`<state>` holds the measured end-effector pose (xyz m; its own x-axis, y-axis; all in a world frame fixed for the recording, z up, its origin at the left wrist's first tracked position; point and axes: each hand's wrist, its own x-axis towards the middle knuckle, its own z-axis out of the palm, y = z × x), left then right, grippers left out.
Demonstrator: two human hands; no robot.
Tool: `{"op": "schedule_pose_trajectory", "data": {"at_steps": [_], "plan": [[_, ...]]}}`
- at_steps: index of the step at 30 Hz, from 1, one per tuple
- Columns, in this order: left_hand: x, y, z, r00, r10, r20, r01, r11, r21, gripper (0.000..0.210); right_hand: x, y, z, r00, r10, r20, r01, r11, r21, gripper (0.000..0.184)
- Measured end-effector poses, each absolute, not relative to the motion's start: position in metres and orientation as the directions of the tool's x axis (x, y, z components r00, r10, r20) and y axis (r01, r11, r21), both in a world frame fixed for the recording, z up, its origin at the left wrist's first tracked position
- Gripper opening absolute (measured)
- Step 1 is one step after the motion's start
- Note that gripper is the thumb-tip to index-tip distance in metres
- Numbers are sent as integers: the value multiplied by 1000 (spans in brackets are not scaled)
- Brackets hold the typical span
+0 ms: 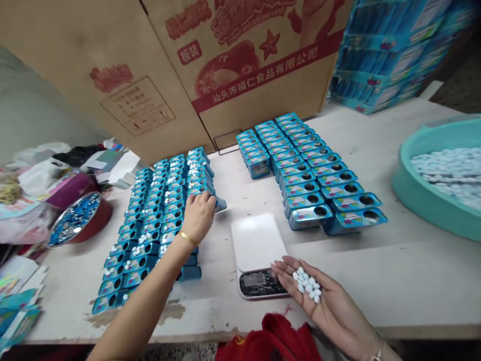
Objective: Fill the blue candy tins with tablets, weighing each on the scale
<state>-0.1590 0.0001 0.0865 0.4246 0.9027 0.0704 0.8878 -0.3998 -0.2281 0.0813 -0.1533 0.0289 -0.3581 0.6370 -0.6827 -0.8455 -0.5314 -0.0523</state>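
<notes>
- Over the white table, the left hand is bending its fingers down at the right-hand side of a block of blue tins; a jutting tin is showing beside them; the fingertips are hiding from me, so I am unable to tell whether they are clamping on it or merely touching it.
- Near the table's front edge, the right hand is lying palm up, its fingers outstretched and nothing clamped; a small heap of white pieces is resting in the hollow; I am judging that a tilt of the wrist could be sending them rolling, as no finger is curling over them.
- Just beyond those fingers, the scale is standing with a bare plate (I am reading zeros on its display, though faintly); the fingertips are overlapping its corner from where I am looking; if they are pressing there, the reading could be going astray.
- Across the block, loose pieces are sitting on several tin tops; the left forearm is passing above the near rows; I am worrying that a low sweep could be knocking pieces off, or that a nudge from the fingers could be toppling closely packed neighbours.
</notes>
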Motion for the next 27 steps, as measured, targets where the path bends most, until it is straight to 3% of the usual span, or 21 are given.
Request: {"op": "schedule_pose_trajectory", "data": {"at_steps": [5,14,18,22,27], "plan": [[-99,-39,119,608,791,-68,768,-608,-199,15,97,-166,30,-272,651,-709,-874,-476,-101,23],[-62,-47,97,689,699,-193,693,-713,-106,13,107,-176,28,-244,657,-714,-890,-444,-104,24],[-78,-44,114,684,730,-10,728,-681,73,27,111,-175,25,-237,655,-717,-888,-446,-114,24],[-111,-42,127,490,838,240,792,-543,277,20,113,-174,21,-215,656,-723,-892,-433,-128,24],[-146,-47,118,316,915,249,841,-392,373,17,111,-169,20,-198,647,-737,-889,-435,-142,27]]}}
